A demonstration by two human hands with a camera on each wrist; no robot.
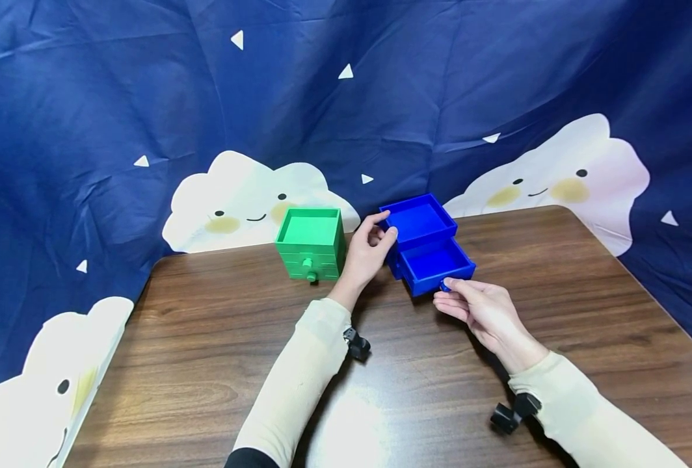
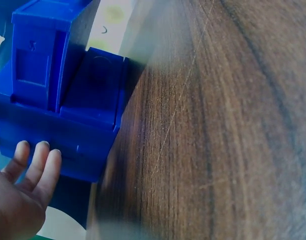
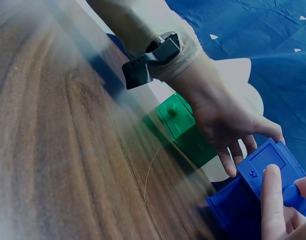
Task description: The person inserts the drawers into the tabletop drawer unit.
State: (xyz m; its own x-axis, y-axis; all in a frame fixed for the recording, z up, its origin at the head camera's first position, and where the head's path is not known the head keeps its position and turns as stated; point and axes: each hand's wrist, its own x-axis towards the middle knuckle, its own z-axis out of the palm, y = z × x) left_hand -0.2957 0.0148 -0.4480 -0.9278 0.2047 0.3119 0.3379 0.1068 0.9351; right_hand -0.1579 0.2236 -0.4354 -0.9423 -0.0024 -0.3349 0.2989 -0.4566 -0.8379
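Observation:
A small blue drawer box (image 1: 419,221) with a tray-like top stands toward the back of the table, and one drawer (image 1: 436,263) is pulled out from its front. The drawer's inside shows nothing in the head view. My right hand (image 1: 489,312) pinches the round knob (image 1: 444,285) on that drawer between thumb and forefinger. At the box's left side, my left hand (image 1: 369,250) rests against the wall. Its fingers (image 2: 45,172) lie nearly straight along the blue side in the left wrist view, and a digit touches the top edge.
A similar green drawer box (image 1: 309,244) stands left of the blue one, with its drawers closed and round knobs facing front. The wooden table (image 1: 217,351) carries both. Behind it hangs a dark blue cloth (image 1: 299,97) with white clouds and triangles.

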